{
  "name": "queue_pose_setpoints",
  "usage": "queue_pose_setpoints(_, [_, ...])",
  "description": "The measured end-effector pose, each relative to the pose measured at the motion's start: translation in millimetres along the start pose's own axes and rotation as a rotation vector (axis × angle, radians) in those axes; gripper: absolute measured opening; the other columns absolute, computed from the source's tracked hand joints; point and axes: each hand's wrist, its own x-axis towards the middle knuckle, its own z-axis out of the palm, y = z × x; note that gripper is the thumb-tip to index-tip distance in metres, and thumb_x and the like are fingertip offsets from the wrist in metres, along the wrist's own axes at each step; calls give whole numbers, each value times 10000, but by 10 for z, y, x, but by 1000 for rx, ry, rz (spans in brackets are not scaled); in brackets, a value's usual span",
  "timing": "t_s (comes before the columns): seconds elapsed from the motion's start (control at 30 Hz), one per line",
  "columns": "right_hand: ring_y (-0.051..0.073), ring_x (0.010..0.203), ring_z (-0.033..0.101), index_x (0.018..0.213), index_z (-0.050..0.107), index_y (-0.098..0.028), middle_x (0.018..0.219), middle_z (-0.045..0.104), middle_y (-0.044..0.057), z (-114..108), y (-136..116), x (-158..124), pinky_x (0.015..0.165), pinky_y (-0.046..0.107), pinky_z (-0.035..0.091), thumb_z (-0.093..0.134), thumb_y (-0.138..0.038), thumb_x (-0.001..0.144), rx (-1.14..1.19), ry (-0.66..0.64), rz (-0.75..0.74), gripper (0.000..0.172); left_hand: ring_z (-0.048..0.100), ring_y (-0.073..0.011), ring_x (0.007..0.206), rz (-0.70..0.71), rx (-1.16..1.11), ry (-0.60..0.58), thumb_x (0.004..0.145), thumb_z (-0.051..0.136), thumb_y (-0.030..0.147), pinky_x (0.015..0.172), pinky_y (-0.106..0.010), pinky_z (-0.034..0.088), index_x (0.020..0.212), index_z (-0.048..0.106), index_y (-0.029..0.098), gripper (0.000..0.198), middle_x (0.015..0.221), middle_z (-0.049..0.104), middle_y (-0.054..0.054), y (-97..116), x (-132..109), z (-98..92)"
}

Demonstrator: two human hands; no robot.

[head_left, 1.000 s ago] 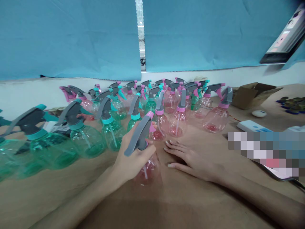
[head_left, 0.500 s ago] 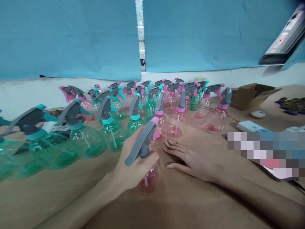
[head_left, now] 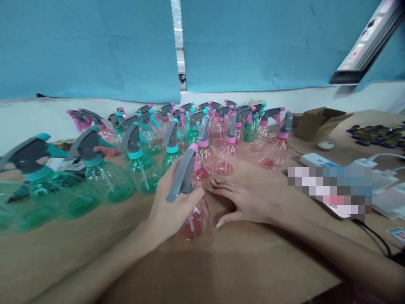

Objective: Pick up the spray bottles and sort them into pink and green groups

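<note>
My left hand (head_left: 177,202) is closed around the neck of a pink spray bottle (head_left: 193,223) with a grey trigger head and pink nozzle. The bottle is upright at the table, and my fingers hide part of its neck. To its right, my right hand (head_left: 240,200) lies on the brown table with fingers spread, holding nothing. Just beyond my hands stand pink spray bottles (head_left: 227,158). A green spray bottle (head_left: 144,171) and several more like it form a row to the left, with grey and turquoise heads.
Behind, more pink and green spray bottles crowd toward the white wall under a blue curtain (head_left: 95,50). On the right are an open cardboard box (head_left: 318,122), a white mouse (head_left: 325,145), a power strip (head_left: 319,161), a pixelated phone-like device, white chargers (head_left: 384,181) and dark round pieces (head_left: 376,135).
The view has shifted slightly, so everything sits further left in it. My left hand still grips the pink spray bottle. The thumb of my right hand has spread further from its fingers.
</note>
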Motion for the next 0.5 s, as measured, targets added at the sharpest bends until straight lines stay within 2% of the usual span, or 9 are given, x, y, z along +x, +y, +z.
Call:
queue_pose_setpoints(0.1, [321, 1306, 386, 1418, 355, -208, 1443, 406, 133, -56, -136, -80, 1062, 476, 321, 606, -737, 644, 45, 9, 24, 971, 567, -171, 688, 11, -10, 3, 769, 529, 148, 691, -306, 482, 1101, 521, 293, 363, 786, 583, 34, -2, -19, 62])
queue_pose_setpoints(0.2, [347, 1203, 494, 1425, 332, -246, 1373, 495, 113, -136, -337, -213, 984, 473, 399, 633, -745, 598, 109, 8, 61, 1011, 596, -194, 939, 37, -91, 20, 787, 560, 168, 859, -350, 471, 1185, 462, 288, 427, 1033, 611, -2, 51, -57, 152])
queue_pose_setpoints(0.3, [346, 1105, 561, 1430, 293, -259, 1264, 579, 99, -231, -521, -343, 949, 482, 416, 659, -742, 565, 151, -7, 85, 1055, 541, -210, 1107, 89, -162, 26, 786, 600, 188, 892, -350, 476, 1286, 378, 293, 557, 1262, 530, -31, 130, -88, 252])
queue_pose_setpoints(0.4, [335, 1081, 568, 1404, 298, -255, 1229, 586, 95, -315, -629, -431, 908, 477, 445, 665, -714, 599, 180, 35, 136, 996, 508, -227, 1156, 150, -219, 24, 789, 632, 234, 876, -343, 497, 1318, 343, 296, 606, 1354, 440, -50, 189, -80, 370])
queue_pose_setpoints(0.5, [311, 1053, 576, 1374, 318, -248, 1223, 574, 100, -367, -646, -478, 857, 452, 480, 664, -667, 656, 221, 124, 169, 901, 503, -255, 1160, 173, -224, 11, 780, 663, 286, 964, -421, 451, 1304, 358, 299, 606, 1330, 446, -54, 237, -32, 516])
